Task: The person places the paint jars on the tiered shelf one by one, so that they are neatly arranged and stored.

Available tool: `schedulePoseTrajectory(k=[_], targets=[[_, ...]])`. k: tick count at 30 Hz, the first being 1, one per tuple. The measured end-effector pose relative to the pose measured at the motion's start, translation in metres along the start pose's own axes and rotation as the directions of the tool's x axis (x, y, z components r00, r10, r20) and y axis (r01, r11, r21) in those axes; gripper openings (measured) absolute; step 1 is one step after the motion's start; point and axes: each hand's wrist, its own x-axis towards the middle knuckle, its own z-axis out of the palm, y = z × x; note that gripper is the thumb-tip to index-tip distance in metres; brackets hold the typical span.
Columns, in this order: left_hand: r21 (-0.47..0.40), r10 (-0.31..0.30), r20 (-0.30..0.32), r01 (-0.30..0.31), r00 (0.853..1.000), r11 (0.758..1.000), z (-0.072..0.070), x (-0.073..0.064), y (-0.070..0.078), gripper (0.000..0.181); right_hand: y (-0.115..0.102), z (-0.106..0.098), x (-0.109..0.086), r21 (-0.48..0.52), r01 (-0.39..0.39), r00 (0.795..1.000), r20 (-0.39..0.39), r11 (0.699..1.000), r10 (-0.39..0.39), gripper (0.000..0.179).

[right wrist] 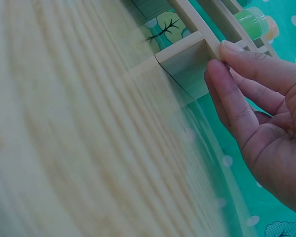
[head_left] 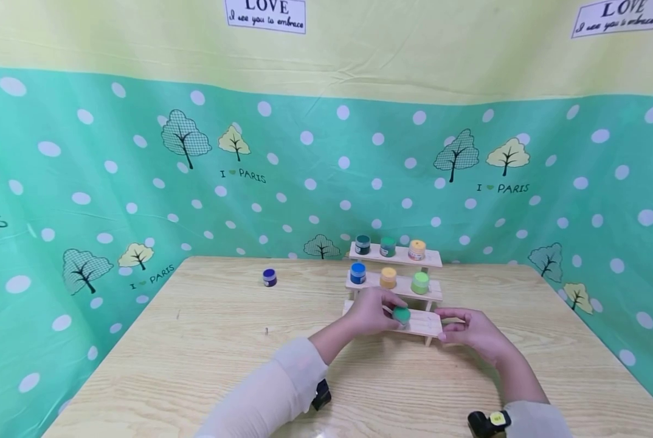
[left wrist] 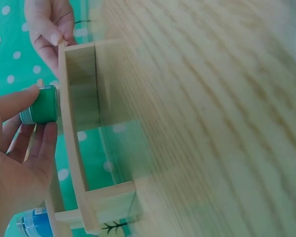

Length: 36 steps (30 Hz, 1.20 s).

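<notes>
My left hand (head_left: 371,311) pinches a small green paint jar (head_left: 401,314) between thumb and fingers at the lowest step of a three-tier wooden display stand (head_left: 429,323). In the left wrist view that jar (left wrist: 44,106) is right against or just off the step's board; I cannot tell whether it touches. At the right end of the same step, my right hand (head_left: 476,336) grips the board's corner between thumb and fingertips, plain in the right wrist view. Blue (head_left: 357,273), orange (head_left: 388,278) and light green (head_left: 420,282) jars stand on the middle step.
Dark teal (head_left: 362,244), green (head_left: 388,247) and pale orange (head_left: 416,250) jars line the top step. A purple jar (head_left: 269,278) stands alone on the wooden table (head_left: 211,340), left of the stand. Behind the table hangs a green dotted curtain (head_left: 283,152).
</notes>
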Motion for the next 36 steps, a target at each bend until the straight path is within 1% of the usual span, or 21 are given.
schedulePoseTrajectory(k=[3, 6, 12, 18, 24, 27, 32, 36], targets=[[0.012, -0.002, -0.004, 0.002, 1.000, 1.000, 0.003, 0.001, 0.000, 0.032, 0.000, 0.000, 0.000, 0.000, -0.007, 1.000, -0.008, 1.000, 0.007, 0.071], [0.003, -0.004, -0.004, 0.004, 1.000, 1.000, 0.005, 0.003, -0.001, 0.032, -0.001, -0.001, -0.001, -0.002, -0.018, 1.000, -0.020, 1.000, 0.018, 0.071], [-0.044, -0.020, -0.006, 0.019, 1.000, 0.999, 0.006, 0.006, -0.002, 0.034, -0.002, -0.002, -0.003, -0.005, -0.022, 1.000, -0.021, 1.000, 0.021, 0.070], [-0.090, -0.044, -0.015, 0.042, 0.999, 0.995, 0.003, 0.004, -0.005, 0.040, -0.002, -0.002, -0.002, -0.011, -0.013, 1.000, -0.019, 1.000, 0.013, 0.070], [-0.144, -0.039, -0.034, 0.033, 0.999, 0.989, -0.008, -0.003, -0.009, 0.037, -0.004, -0.001, -0.002, -0.011, -0.024, 1.000, -0.017, 1.000, 0.024, 0.071], [-0.165, -0.022, -0.043, 0.015, 0.999, 0.986, -0.014, -0.008, -0.012, 0.036, -0.004, 0.000, -0.002, -0.017, -0.023, 1.000, -0.015, 1.000, 0.023, 0.071], [-0.166, 0.014, -0.058, -0.023, 0.998, 0.986, -0.028, -0.019, -0.015, 0.035, -0.003, 0.002, -0.002, -0.019, -0.020, 1.000, -0.018, 1.000, 0.019, 0.071], [-0.168, 0.010, -0.087, -0.024, 0.996, 0.986, -0.040, -0.029, -0.015, 0.036, -0.003, 0.002, -0.001, -0.015, -0.014, 1.000, -0.017, 1.000, 0.014, 0.071]])
